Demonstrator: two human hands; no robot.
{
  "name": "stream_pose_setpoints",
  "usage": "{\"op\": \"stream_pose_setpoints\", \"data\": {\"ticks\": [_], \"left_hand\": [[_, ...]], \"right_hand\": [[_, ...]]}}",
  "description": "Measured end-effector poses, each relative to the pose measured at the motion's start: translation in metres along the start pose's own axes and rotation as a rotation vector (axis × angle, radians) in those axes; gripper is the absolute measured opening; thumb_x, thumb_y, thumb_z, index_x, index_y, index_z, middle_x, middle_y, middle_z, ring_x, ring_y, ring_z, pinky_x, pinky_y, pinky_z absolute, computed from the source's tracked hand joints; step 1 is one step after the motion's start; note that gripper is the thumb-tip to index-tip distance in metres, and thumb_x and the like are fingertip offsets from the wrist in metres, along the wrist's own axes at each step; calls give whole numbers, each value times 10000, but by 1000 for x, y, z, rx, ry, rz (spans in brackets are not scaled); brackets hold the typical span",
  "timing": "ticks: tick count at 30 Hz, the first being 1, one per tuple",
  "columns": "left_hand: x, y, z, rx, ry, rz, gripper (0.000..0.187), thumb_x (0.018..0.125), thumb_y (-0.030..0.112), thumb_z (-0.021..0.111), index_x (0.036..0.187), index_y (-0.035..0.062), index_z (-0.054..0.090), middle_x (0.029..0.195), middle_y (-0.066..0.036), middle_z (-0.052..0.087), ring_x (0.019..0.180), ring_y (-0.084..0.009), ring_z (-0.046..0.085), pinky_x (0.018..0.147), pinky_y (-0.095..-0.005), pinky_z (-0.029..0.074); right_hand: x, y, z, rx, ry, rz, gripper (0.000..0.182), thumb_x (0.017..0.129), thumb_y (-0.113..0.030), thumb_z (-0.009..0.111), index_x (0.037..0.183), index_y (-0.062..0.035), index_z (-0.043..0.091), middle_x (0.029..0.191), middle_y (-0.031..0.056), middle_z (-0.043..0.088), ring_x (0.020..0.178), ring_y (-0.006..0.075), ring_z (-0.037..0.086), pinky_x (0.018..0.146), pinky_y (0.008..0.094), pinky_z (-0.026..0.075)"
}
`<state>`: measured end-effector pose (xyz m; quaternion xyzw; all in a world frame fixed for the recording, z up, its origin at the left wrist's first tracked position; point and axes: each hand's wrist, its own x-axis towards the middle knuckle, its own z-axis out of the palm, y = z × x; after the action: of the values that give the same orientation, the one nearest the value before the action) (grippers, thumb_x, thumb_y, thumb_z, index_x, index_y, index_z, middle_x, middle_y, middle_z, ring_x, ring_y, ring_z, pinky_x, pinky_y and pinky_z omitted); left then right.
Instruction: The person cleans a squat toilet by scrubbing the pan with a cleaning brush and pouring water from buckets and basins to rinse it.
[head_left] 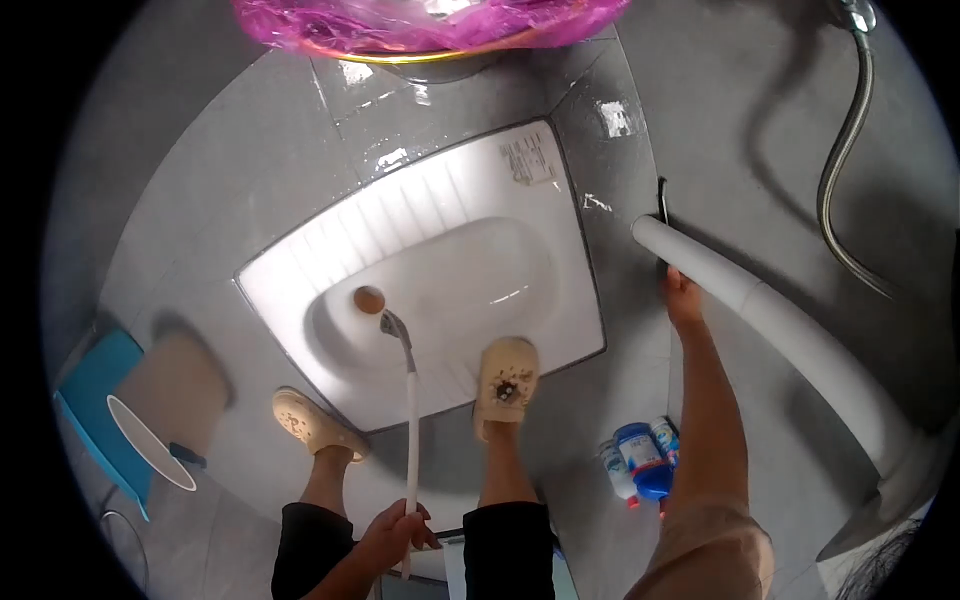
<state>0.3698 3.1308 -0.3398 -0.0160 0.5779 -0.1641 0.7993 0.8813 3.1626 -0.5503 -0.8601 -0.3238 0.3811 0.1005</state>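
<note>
My left hand (392,538) is wrapped round the white handle of a toilet brush (412,430). The brush's grey head (393,324) reaches into the bowl of a white squat toilet (480,275), right beside the round brownish drain hole (369,300). Off to the right, my right hand (683,297) reaches in beside a thick white pipe (760,300), with its fingers curled and partly hidden. A thin dark lever-like piece (662,200) sticks out just past the pipe's end; whether my fingers touch it cannot be made out.
My feet in beige clogs (508,385) stand at the toilet's near edge. Cleaning bottles (642,460) are on the right. A blue dustpan-like piece (105,415) and a beige bin (172,395) stand left. A pink-bagged bin (430,30) is beyond the toilet; a metal hose (835,170) hangs right.
</note>
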Motion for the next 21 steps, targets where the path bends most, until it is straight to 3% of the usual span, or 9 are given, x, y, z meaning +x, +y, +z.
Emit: {"op": "stream_pose_setpoints", "data": {"ticks": [2,4,8,12,13,14,18,20,21], "left_hand": [[-6,6,0,-33,22,-41,213,845,149,339,938,-23,424,613,-76,457,662,-208,570,703,-315,460],[-1,-1,-9,-10,-14,-26,213,848,140,337,944,-32,419,610,-72,452,665,-209,573,693,-306,460],[-11,4,-9,-73,-1,-27,209,851,137,342,942,-35,418,607,-62,446,667,-210,574,680,-302,463],[-13,5,-14,-129,-6,24,209,856,144,345,937,-35,419,608,-57,441,676,-207,573,683,-305,465],[-14,6,-15,-129,4,20,208,856,144,345,935,-34,420,608,-55,440,678,-205,572,684,-304,464],[-14,7,-15,-127,3,19,208,856,144,345,935,-34,420,608,-55,440,678,-205,572,684,-304,464],[-20,10,-12,-75,-12,2,229,855,159,328,937,-34,421,611,-66,441,667,-208,566,702,-305,460],[-19,19,-11,-49,-40,50,238,855,166,321,939,-33,421,616,-71,444,672,-211,564,711,-307,456],[-21,25,-10,13,-27,-31,245,854,171,315,942,-32,421,625,-79,449,685,-213,563,719,-306,450]], "right_hand": [[-29,8,-14,-301,-66,122,454,880,-406,360,845,10,538,744,128,549,743,240,511,717,363,397],[-74,68,-22,-475,-26,128,477,890,-411,294,911,-11,553,816,222,575,818,365,542,732,416,408],[-107,37,9,-639,-114,233,440,891,-398,293,919,-32,535,800,207,588,816,393,539,720,449,411],[-81,-10,77,-273,104,-14,380,900,-322,306,913,-2,509,870,227,560,852,380,519,726,431,411],[-56,-27,95,-177,130,158,388,899,-309,317,896,30,504,882,244,540,859,375,510,718,418,412],[-23,-10,118,-497,147,-79,408,899,-324,327,860,33,520,860,235,554,837,346,531,704,401,412],[-13,-138,114,226,11,532,388,902,-329,317,899,-7,534,734,149,552,560,259,496,498,350,391],[-18,-125,112,287,-39,493,383,900,-349,315,957,-34,526,669,91,528,387,201,440,345,319,358],[-24,-83,120,96,161,144,411,904,-338,308,898,-2,544,655,119,551,396,226,455,366,337,374]]}}
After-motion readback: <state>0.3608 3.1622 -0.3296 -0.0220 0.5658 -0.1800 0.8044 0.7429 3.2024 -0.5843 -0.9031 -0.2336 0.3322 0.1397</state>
